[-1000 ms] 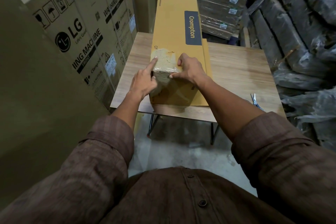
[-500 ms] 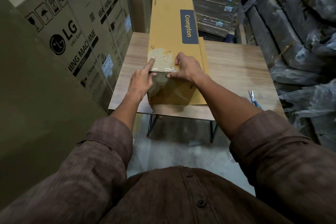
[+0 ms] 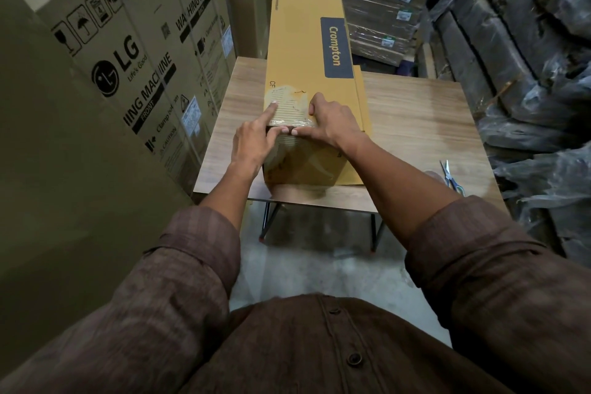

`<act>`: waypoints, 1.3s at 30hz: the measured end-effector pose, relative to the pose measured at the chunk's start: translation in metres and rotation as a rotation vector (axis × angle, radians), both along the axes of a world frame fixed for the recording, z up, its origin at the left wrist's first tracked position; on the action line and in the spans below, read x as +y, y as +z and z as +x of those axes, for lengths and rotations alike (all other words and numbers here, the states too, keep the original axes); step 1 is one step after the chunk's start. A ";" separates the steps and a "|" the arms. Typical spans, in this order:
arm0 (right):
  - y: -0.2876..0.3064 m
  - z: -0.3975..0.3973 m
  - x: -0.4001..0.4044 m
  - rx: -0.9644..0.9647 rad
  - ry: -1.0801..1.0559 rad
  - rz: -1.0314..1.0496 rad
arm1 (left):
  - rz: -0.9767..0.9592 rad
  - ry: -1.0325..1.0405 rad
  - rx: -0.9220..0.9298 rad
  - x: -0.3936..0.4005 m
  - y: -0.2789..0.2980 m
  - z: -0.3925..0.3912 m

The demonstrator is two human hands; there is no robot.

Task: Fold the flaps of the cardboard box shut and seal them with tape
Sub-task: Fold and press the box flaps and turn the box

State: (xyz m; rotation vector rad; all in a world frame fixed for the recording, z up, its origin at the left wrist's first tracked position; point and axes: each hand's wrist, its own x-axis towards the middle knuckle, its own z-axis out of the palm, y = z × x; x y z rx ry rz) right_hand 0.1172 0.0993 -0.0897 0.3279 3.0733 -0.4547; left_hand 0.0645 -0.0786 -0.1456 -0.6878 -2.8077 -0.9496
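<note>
Tape (image 3: 289, 120) is pressed onto the box (image 3: 307, 51) by the left hand (image 3: 254, 141), forefinger straight, and right hand (image 3: 332, 125), fingers curled; uneven pressure could leave wrinkles

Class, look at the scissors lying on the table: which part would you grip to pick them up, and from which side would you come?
Grip the scissors by the handle loops, the end nearer the person at the table's front right corner. Come from above and from the near side: they lie flat with the blades pointing away, so the loops are probably the safest hold.
</note>
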 end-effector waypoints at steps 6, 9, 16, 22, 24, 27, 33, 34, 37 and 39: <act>0.006 0.003 0.008 -0.077 0.059 -0.081 | -0.049 -0.027 0.026 -0.001 -0.002 -0.004; 0.008 0.001 0.015 -0.130 0.094 -0.150 | -0.021 -0.048 -0.008 -0.003 -0.003 -0.006; 0.012 0.005 0.028 -0.132 0.129 -0.298 | 0.052 -0.134 -0.218 -0.015 0.002 -0.005; 0.002 0.003 0.011 -0.056 0.069 -0.111 | 0.087 -0.041 -0.187 -0.010 0.006 -0.001; 0.005 0.005 0.011 -0.092 0.101 -0.130 | 0.065 -0.063 -0.147 -0.010 0.007 -0.006; 0.011 0.004 0.017 -0.163 0.125 -0.228 | 0.036 -0.132 -0.146 -0.010 0.011 -0.014; 0.014 0.008 0.021 -0.039 -0.044 -0.500 | 0.084 -0.178 -0.227 -0.016 0.011 -0.019; 0.013 0.008 0.018 0.004 -0.096 -0.517 | 0.125 -0.156 -0.267 -0.017 0.014 -0.020; 0.005 0.002 0.004 0.024 -0.130 -0.319 | 0.174 -0.059 -0.314 -0.012 0.020 -0.021; 0.002 -0.002 -0.001 0.025 -0.153 -0.296 | 0.195 -0.043 -0.297 -0.008 0.019 -0.022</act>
